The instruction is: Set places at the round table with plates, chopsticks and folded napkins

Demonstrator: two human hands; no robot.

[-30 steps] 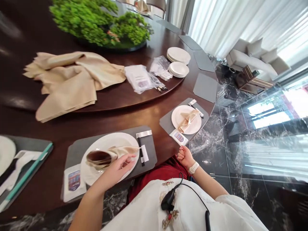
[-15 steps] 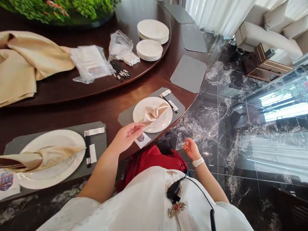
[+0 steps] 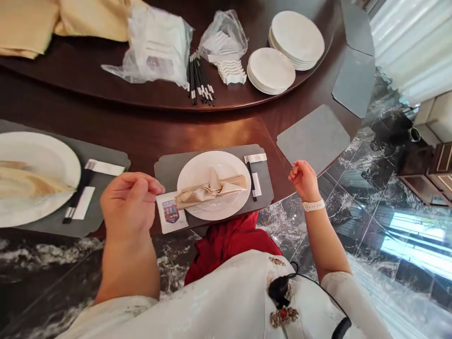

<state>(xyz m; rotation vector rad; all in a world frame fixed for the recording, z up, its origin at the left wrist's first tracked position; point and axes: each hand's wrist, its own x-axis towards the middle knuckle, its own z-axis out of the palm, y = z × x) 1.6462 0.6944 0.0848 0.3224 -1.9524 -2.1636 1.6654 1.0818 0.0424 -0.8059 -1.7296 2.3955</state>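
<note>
My left hand (image 3: pixel 129 205) is closed with nothing visible in it, just left of a white printed paper packet (image 3: pixel 172 214). That packet lies at the left edge of a white plate (image 3: pixel 215 214), partly under a folded beige napkin (image 3: pixel 212 190) with a knot-like middle. The plate rests on a grey placemat (image 3: pixel 165 167). To its right, black chopsticks (image 3: pixel 251 176) lie across a white chopstick rest (image 3: pixel 259 157), beside a small white packet (image 3: pixel 256 184). My right hand (image 3: pixel 304 179), fingers curled and seemingly holding nothing, hovers by the table edge near a bare placemat (image 3: pixel 314 136).
On the raised round turntable (image 3: pixel 141 96) are beige cloths (image 3: pixel 92 21), a plastic bag of packets (image 3: pixel 155 47), loose chopsticks (image 3: pixel 199 82), chopstick rests (image 3: pixel 231 71) and stacked plates (image 3: pixel 271 70). Another place setting has a plate (image 3: pixel 42 146) at left. Dark marble floor (image 3: pixel 339 174) lies right.
My left hand has let go of the napkin and drawn back left, closing. The napkin now lies more level across the plate. My view has turned, and my right hand is nearer the bare placemat.
</note>
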